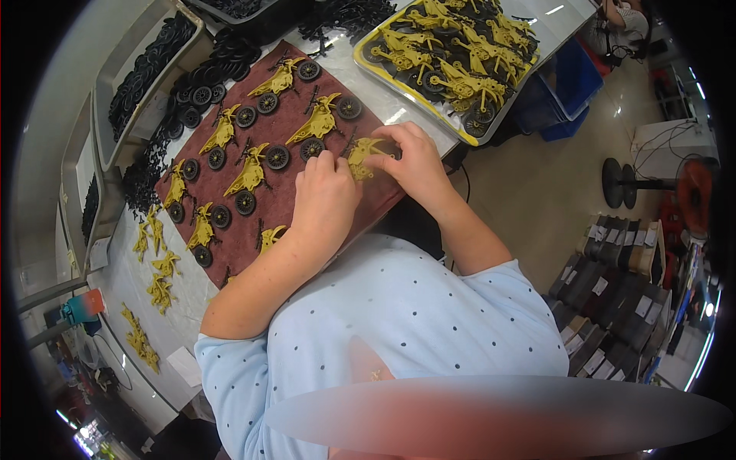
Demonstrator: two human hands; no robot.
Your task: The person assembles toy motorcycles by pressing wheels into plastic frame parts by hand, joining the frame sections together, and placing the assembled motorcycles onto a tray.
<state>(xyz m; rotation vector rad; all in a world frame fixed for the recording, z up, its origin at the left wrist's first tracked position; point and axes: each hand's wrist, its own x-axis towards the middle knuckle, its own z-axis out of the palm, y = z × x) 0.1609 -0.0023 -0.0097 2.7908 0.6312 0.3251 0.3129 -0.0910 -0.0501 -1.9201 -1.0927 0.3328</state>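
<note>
On the dark red cloth mat [287, 180], at its right edge, my two hands meet over a yellow toy motorcycle body [362, 158]. My right hand [418, 162] pinches its right side between thumb and fingers, which partly cover it. Curled fingers of my left hand [328, 195] press against its left side; their tips are hidden. A black spoked wheel [312, 148] lies just beyond the left hand. Rows of yellow motorcycle bodies [316, 123] rest on the mat, each with black wheels [277, 157] and thin black parts beside it.
A tray [460, 136] piled with yellow and black motorcycles stands at the far right. Grey bins [146, 115] of black parts line the left, with loose wheels [201, 96] nearby. Loose yellow pieces [161, 293] lie left of the mat. Blue crates [571, 84] stand beyond the table's right edge.
</note>
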